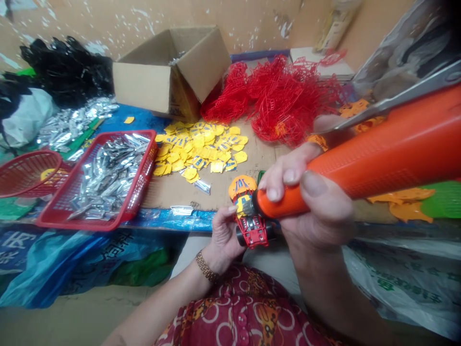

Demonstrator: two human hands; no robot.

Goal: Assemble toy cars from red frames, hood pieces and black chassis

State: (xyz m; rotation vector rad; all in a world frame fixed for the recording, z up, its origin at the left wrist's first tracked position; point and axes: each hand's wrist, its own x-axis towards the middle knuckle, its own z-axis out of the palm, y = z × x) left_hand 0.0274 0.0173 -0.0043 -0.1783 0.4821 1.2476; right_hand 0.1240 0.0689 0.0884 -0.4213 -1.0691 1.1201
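Note:
My left hand (225,230) grips a small toy car (254,234) with a red frame, dark wheels and an orange-yellow front, just in front of the table edge. My right hand (317,202) is wrapped round an orange power screwdriver (382,144), which slants down from the upper right. Its dark nose meets the middle of the toy car, so the tip and the spot under it are partly hidden. Past the car lies a heap of yellow plastic pieces (201,144) with blue markings.
A red basket (117,218) of shiny silver parts stands at left, beside a round red basket (29,175). Behind are an open cardboard box (142,86), tangled red plastic frames (284,96) and black parts (68,72). Orange pieces (406,204) lie at right.

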